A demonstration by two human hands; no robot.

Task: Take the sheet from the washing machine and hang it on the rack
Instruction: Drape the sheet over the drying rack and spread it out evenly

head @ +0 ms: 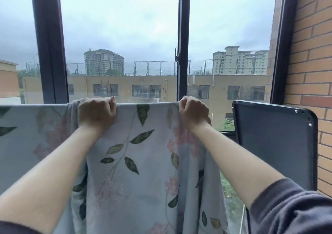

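Observation:
A pale blue sheet (143,161) with green leaves and pink flowers hangs in front of me, its top edge stretched level across the view. My left hand (96,112) grips that top edge with curled fingers, left of centre. A little to the right, my right hand (193,112) grips the same edge near the sheet's right side. The fabric falls in folds below both hands. The rack's bar is hidden under the cloth, so I cannot see it.
Dark window frames (183,41) stand right behind the sheet, with buildings outside. A dark flat panel (274,143) stands at the right, beside a brick wall (312,72).

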